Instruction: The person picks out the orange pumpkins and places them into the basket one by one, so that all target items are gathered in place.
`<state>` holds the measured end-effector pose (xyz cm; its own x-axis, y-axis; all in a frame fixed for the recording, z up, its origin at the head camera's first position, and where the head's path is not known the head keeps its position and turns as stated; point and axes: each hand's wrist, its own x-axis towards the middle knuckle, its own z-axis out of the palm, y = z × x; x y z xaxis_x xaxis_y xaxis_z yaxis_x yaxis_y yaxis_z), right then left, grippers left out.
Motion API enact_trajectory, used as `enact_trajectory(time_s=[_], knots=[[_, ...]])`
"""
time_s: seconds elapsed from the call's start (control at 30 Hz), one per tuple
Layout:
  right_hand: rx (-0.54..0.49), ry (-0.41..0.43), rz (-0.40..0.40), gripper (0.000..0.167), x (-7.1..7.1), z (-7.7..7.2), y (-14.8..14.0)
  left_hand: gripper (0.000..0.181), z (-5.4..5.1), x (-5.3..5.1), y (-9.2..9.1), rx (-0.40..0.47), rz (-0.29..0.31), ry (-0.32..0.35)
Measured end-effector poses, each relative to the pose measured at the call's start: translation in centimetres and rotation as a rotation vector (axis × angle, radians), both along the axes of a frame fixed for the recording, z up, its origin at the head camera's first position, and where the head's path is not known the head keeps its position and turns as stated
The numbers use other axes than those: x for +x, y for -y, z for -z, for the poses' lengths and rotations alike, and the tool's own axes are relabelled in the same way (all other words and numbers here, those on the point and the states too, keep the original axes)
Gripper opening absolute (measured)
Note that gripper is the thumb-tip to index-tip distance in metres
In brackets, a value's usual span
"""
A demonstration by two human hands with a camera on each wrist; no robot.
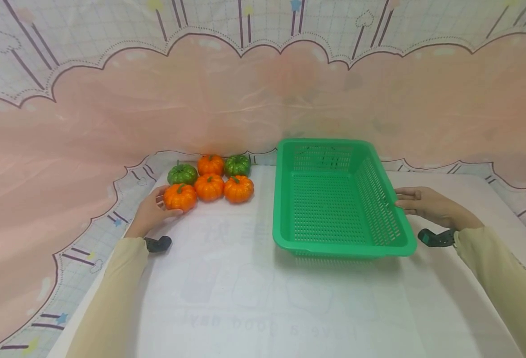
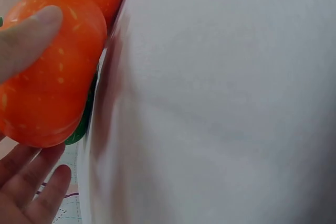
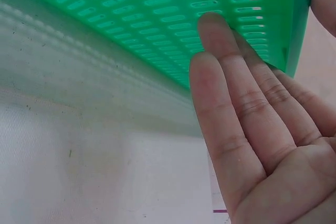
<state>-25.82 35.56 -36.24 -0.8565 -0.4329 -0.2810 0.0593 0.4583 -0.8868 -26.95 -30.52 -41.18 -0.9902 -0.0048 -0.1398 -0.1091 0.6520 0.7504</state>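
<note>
At the table's left side, my left hand (image 1: 148, 214) holds the front-left orange pumpkin (image 1: 179, 198) between thumb and fingers. In the left wrist view the thumb lies across the pumpkin's skin, and the fingers sit against and beside its other side. My right hand (image 1: 428, 205) holds the right rim of a green plastic basket (image 1: 341, 249). Seen from the right wrist, the nearly straight fingers (image 3: 257, 103) lie along the outside of its slotted wall, with the thumb by the rim. Nothing lies inside the basket.
Beside the held pumpkin sit two orange pumpkins (image 1: 209, 187) (image 1: 239, 189), with another orange one (image 1: 211, 165) behind. Two green pumpkins (image 1: 182, 174) (image 1: 238, 165) are in the same cluster. A patterned curtain (image 1: 245, 99) hangs behind the white-covered table (image 1: 245, 278).
</note>
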Motion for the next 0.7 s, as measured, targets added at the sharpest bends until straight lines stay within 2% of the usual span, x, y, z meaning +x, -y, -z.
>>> enact_trajectory(time_s=[0.27, 0.43, 0.57, 0.7], knots=[[-0.01, 0.0, 0.003, 0.068, 0.2, -0.1, 0.1, 0.102, -0.1, 0.1, -0.1, 0.017, -0.038, -0.053], [0.028, -0.007, 0.01, 0.069, 0.3, -0.2, 0.2, 0.099, -0.1, 0.4, 0.0, 0.031, -0.052, -0.096], [0.052, -0.015, 0.01, 0.069, 0.2, -0.1, 0.2, 0.099, -0.5, 0.7, -0.1, 0.03, -0.057, -0.128], [0.034, -0.012, 0.011, 0.069, 0.1, 0.0, 0.1, 0.099, -1.2, 1.0, -0.5, 0.015, -0.059, -0.153]])
